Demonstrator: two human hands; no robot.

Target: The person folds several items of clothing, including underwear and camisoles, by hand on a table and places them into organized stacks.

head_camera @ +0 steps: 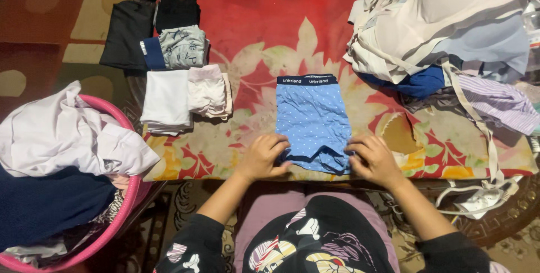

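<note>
Head view: left hand (262, 156) and right hand (373, 159) pinch blue dotted underwear's (313, 118) lower corners.

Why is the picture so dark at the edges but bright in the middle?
Head view: light falls on the blue shorts and the red flowered cloth, which look sharp; the pink basket and the floor corners sit in shadow; both hands are clear, not blurred.

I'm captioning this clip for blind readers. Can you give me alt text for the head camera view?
Seen from above, a person's left hand and right hand grip the lower edge of blue dotted underwear laid flat on a red floral cloth. Folded clothes sit to the left, a loose pile of garments to the right, and a pink laundry basket at far left.
</note>
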